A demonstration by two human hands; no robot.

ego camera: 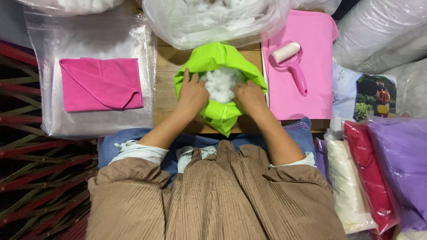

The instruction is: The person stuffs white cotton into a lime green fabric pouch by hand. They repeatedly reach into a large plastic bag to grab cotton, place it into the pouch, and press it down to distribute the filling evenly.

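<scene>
A lime green fabric cover (216,57) lies open on a small wooden table (165,84) in front of me, with white fluffy stuffing (219,84) showing in its opening. My left hand (192,92) grips the cover's left edge, fingers curled over the fabric. On the opposite edge, my right hand (250,95) presses down beside the stuffing. Both forearms reach out from brown ribbed sleeves over my lap.
A big clear bag of white stuffing (209,20) sits just behind the cover. Left, a folded pink cloth (100,83) lies on a clear plastic bag. Right, a pink lint roller (291,62) rests on a pink sheet. Bagged red, cream and purple fabrics (378,169) stack at right.
</scene>
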